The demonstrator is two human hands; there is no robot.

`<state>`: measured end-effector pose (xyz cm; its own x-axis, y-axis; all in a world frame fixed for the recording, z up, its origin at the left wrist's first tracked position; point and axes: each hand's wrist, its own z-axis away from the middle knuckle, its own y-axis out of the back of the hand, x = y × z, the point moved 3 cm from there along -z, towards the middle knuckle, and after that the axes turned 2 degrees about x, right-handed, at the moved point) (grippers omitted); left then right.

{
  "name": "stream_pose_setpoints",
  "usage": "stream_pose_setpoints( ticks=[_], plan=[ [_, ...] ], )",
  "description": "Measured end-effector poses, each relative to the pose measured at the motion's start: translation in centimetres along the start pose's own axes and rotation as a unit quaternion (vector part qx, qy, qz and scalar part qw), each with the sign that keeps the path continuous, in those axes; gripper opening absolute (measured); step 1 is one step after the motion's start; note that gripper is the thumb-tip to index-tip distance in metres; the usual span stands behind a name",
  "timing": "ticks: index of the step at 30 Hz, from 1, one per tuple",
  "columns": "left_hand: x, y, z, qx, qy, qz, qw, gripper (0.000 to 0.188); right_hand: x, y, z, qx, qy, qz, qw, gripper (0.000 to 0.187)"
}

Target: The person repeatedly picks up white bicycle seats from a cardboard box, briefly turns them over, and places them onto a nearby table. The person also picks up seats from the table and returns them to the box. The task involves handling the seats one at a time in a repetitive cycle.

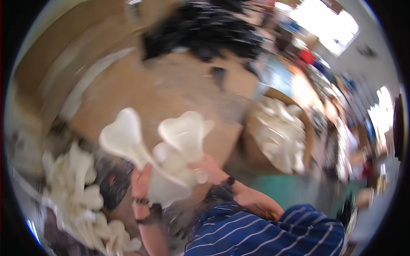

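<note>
My left hand point(140, 183) is closed on a long white molded piece point(126, 134) with wide, dished, rounded ends and a narrow waist. Its lower end hangs in front of my body. My right hand point(211, 169) grips several similar white molded pieces point(183, 132), bunched together with their rounded ends pointing up and away from me. The two holds overlap, so which hand carries the middle pieces is hard to tell. Motion blur softens the fingers, and some are hidden behind the pieces.
Beyond my hands lies a brown work table point(171, 91) with a heap of shiny black material point(205, 32) at its far side. A brown round container point(246, 143) full of white pieces stands to the right. More white pieces point(77, 179) are piled at lower left.
</note>
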<state>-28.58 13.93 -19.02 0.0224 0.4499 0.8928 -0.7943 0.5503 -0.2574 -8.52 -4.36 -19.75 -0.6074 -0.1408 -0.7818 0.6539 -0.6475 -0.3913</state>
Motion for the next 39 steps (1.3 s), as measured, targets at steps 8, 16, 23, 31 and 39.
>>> stream_pose_setpoints(
  ticks=[8,16,23,31,39],
  plan=[
    [-1.2,-16.6,1.9,-0.128,-0.073,-0.193,0.970,0.043,-3.7,18.2,10.7,0.155,0.073,-0.155,0.973,0.037],
    [-3.8,-40.0,0.5,-0.261,-0.001,-0.182,0.948,0.046,-12.5,40.9,20.0,0.341,0.229,-0.210,0.887,0.036],
    [-12.6,-62.4,-6.1,-0.400,0.038,-0.156,0.902,0.049,-16.5,58.5,21.6,0.325,0.305,-0.370,0.815,0.044],
    [-34.8,-65.6,-17.6,-0.383,0.017,-0.597,0.704,0.050,-2.9,74.6,18.0,0.676,0.072,0.017,0.733,0.041],
    [-33.9,-60.5,-13.3,-0.345,0.117,-0.397,0.842,0.038,-10.4,67.5,22.2,0.656,0.139,-0.059,0.739,0.047]
  ],
)
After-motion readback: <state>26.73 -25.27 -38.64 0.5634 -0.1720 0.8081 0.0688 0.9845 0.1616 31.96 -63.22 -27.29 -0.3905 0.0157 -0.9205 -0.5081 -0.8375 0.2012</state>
